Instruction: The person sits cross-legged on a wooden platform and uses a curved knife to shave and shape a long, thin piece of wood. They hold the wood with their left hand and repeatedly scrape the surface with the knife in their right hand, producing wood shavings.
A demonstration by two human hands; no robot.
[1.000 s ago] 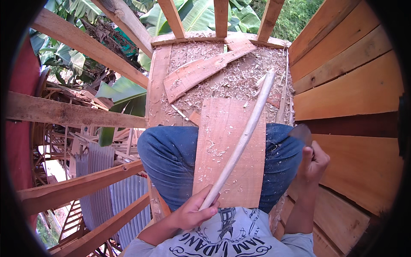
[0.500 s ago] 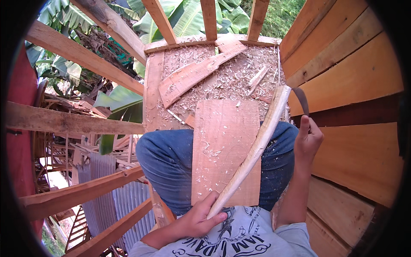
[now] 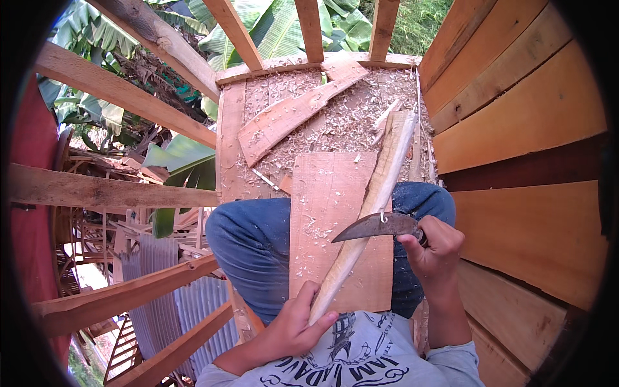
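My left hand (image 3: 296,329) is closed around the near end of a long, pale wooden stick (image 3: 361,235), which slants away to the upper right with rough, darker bark-like patches along one side. In my right hand (image 3: 435,248) is the handle of a knife with a broad, dark, curved blade (image 3: 371,226). The blade lies across the stick about midway, its tip pointing left. A small curled shaving (image 3: 383,217) clings to the blade. Under the stick, a flat wooden board (image 3: 319,258) rests across my lap.
Wood shavings cover the plank floor (image 3: 277,87) ahead. An irregular board offcut (image 3: 284,122) lies on them. Slatted rails (image 3: 109,184) stand on the left, a plank wall (image 3: 529,226) on the right. Corrugated sheets (image 3: 151,277) and banana leaves (image 3: 277,32) show beyond the rails.
My right hand has brought the knife from beyond the stick's far end down toward me, onto its middle. The stick has turned slightly, its far end shifting left. A curled shaving now shows at the blade.
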